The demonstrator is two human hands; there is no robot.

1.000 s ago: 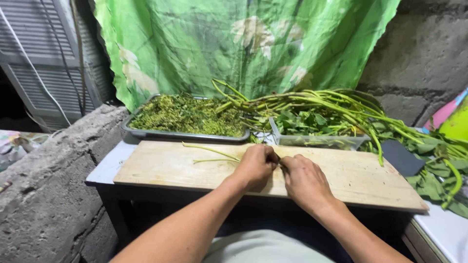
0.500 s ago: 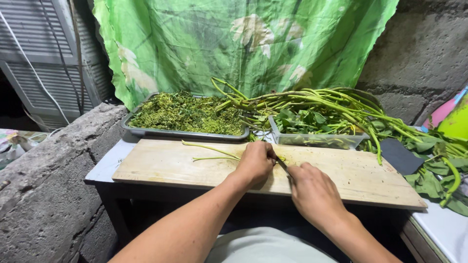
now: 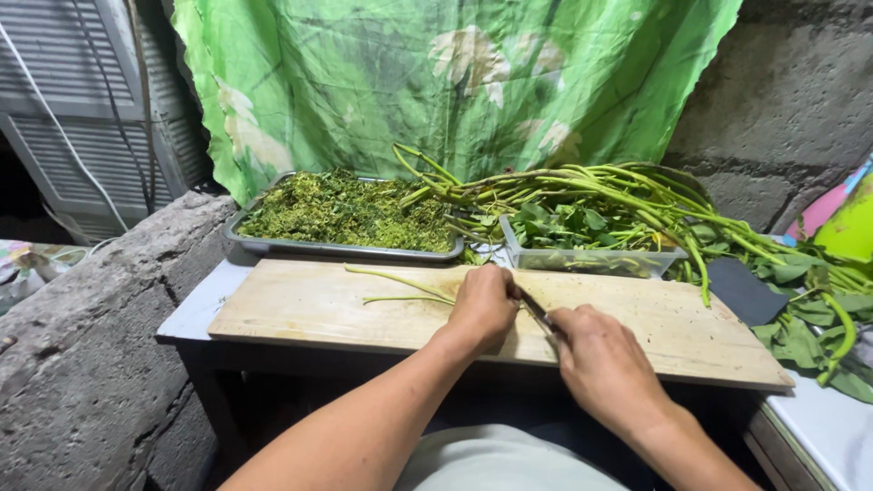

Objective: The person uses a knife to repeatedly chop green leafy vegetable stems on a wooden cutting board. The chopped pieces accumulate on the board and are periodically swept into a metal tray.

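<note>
Right hand (image 3: 605, 359) drew back | clamps knife (image 3: 538, 312) | left hand (image 3: 485, 305) pinches stems (image 3: 400, 284)

The cutting board (image 3: 364, 314) is pale, matt wood, scuffed and dry. The tray (image 3: 273, 245) of chopped greens is dull grey metal; the tub (image 3: 591, 262) beside it is clear, slightly cloudy plastic. The green cloth (image 3: 455, 82) behind has a soft sheen. The wall (image 3: 782, 109) and ledge (image 3: 91, 336) are rough, unfinished concrete.

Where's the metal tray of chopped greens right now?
The metal tray sits at the wooden cutting board's far left edge, under the green cloth, beside the clear container.
</note>
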